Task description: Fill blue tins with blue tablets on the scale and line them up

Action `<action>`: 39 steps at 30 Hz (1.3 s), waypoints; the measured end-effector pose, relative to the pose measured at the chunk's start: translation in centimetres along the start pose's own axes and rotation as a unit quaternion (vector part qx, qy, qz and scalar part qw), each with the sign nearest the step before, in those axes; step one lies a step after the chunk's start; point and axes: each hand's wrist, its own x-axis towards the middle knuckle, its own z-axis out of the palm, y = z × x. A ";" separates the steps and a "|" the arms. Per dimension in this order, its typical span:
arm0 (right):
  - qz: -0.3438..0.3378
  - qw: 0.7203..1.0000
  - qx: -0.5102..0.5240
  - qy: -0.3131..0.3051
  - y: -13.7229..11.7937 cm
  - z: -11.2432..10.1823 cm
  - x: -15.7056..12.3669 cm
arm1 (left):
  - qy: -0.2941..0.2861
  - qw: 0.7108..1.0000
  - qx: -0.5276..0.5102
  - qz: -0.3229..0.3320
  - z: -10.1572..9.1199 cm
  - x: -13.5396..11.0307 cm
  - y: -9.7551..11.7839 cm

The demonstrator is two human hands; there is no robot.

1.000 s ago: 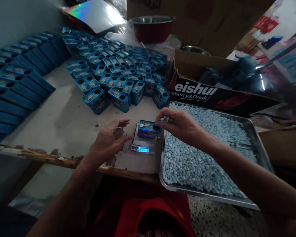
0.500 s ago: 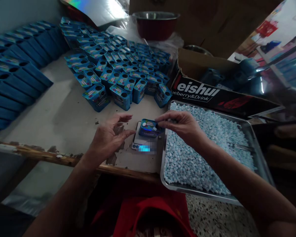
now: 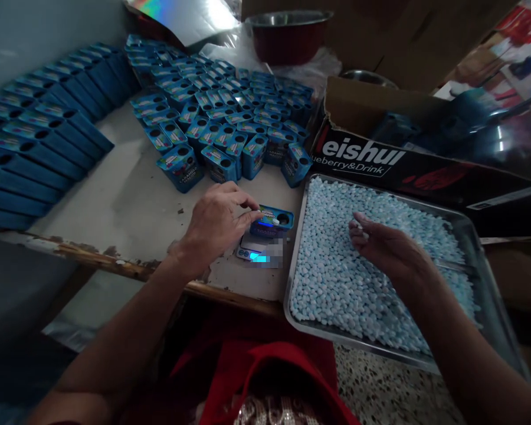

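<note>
A small blue tin (image 3: 272, 221) with a round hole in its top sits on a little digital scale (image 3: 256, 250) near the table's front edge. My left hand (image 3: 216, 224) has its fingers closed on the tin's left end. My right hand (image 3: 383, 247) hovers over a metal tray (image 3: 303, 326) full of pale blue candies (image 3: 336, 283), fingers curled loosely with a candy or two at the fingertips.
Several open blue tins (image 3: 221, 118) stand in rows on the white table (image 3: 128, 200). Long blue boxes (image 3: 30, 141) are stacked at the left. A printed cardboard carton (image 3: 380, 159) lies behind the tray, and a red metal bowl (image 3: 287, 35) at the back.
My right hand left the tin's hole and moved right over the tray of candies. My left hand moved in from beside the scale and took hold of the tin.
</note>
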 end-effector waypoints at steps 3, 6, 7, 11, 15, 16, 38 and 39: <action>0.004 1.000 0.024 -0.013 0.1 -1.0 -0.3 | -0.016 1.000 0.002 -0.005 0.0 0.2 0.7; 0.001 0.999 0.037 -0.017 -0.1 -0.9 -0.5 | -0.017 1.000 -0.012 0.006 0.3 0.3 1.4; 0.000 0.999 0.037 -0.017 -0.2 -0.8 -0.6 | -0.017 1.000 -0.013 0.010 0.4 0.3 1.5; -0.009 0.999 0.035 -0.012 -0.4 -0.5 -0.5 | -0.022 1.000 -0.003 0.017 1.2 0.5 2.4; -0.016 0.999 0.031 -0.006 -0.1 -0.3 -0.4 | -0.044 0.999 -0.002 0.025 2.4 1.3 3.3; -0.021 0.999 0.030 0.006 -0.1 -0.1 -0.4 | -0.045 0.999 -0.003 0.027 2.7 1.6 3.5; -0.002 0.975 -0.171 -0.142 -0.1 7.9 -0.2 | 0.091 0.995 -0.014 -0.048 -4.7 -2.8 -2.1; -0.011 0.971 -0.190 -0.145 -0.4 8.6 -0.4 | 0.092 0.994 -0.020 -0.049 -4.7 -2.8 -2.3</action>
